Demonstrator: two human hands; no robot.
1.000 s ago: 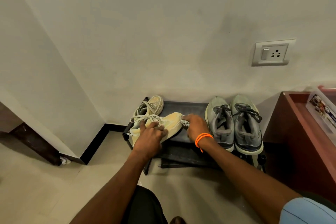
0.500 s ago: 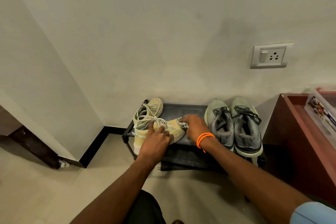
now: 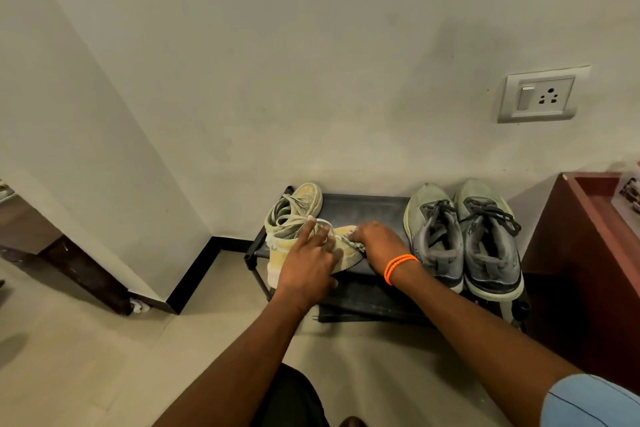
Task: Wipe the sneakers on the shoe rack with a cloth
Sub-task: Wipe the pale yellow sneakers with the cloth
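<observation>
Sneakers sit on the top shelf of a low black shoe rack (image 3: 363,206) against the wall. At the left end is a pale yellow pair: the far yellow sneaker (image 3: 298,210) lies against the wall with its laces loose, and the near yellow sneaker (image 3: 341,253) lies at the rack's front left corner. The left hand (image 3: 308,265) rests on top of that near sneaker with fingers extended over its laces, steadying it. The right hand (image 3: 379,239), with an orange wristband (image 3: 398,267) at the wrist, has its fingers curled around a small grey-white cloth (image 3: 355,244) and presses it against the sneaker's toe end. At the right end of the shelf stands a grey pair of sneakers (image 3: 464,236), side by side, toes toward the wall. A reddish-brown cabinet (image 3: 581,253) stands just beside the rack, and a switch socket (image 3: 540,95) is mounted on the wall above.
</observation>
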